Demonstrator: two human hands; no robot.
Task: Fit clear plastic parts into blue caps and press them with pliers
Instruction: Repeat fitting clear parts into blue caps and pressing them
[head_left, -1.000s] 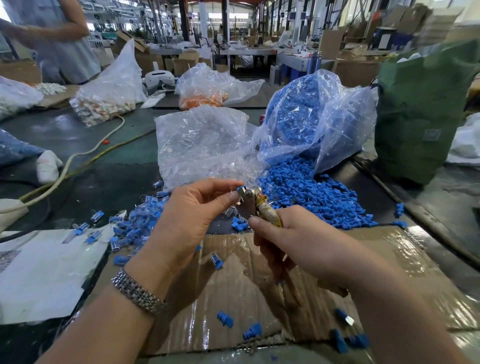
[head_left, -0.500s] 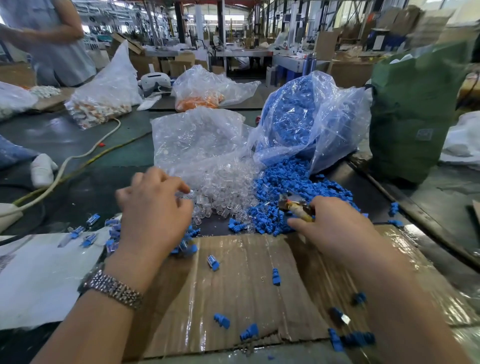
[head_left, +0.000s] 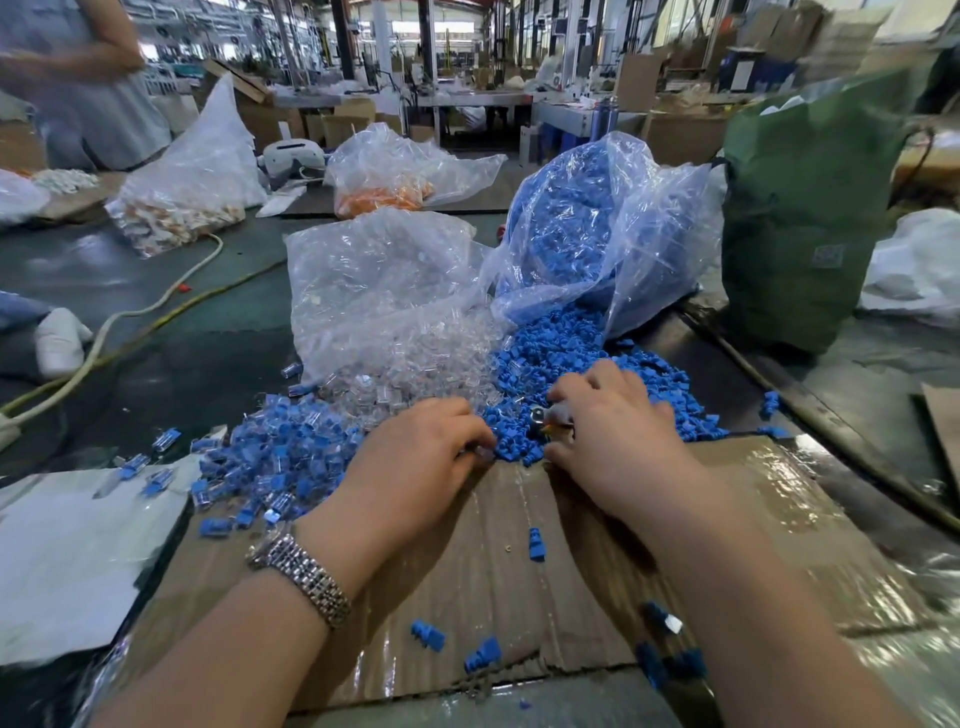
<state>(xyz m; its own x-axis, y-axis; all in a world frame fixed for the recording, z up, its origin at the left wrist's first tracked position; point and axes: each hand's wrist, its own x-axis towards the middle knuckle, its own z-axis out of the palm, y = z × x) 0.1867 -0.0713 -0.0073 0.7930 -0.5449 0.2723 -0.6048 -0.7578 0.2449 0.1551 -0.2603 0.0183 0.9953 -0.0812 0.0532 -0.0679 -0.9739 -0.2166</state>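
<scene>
Left hand (head_left: 415, 457) pinches a small part at the blue caps (head_left: 582, 364); right hand (head_left: 608, 431) grips pliers (head_left: 543, 418), outer fingers spread on the caps.

Factory floor: long worktables (head_left: 467, 98), cartons (head_left: 675, 135), bulk bags of blue caps (head_left: 587, 234) and clear parts (head_left: 374, 280).

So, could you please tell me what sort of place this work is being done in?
Most likely a factory assembly floor: bulk plastic bags spill loose blue caps and clear plastic parts onto a flattened cardboard sheet, with long workbenches and stacked cartons behind.
</scene>
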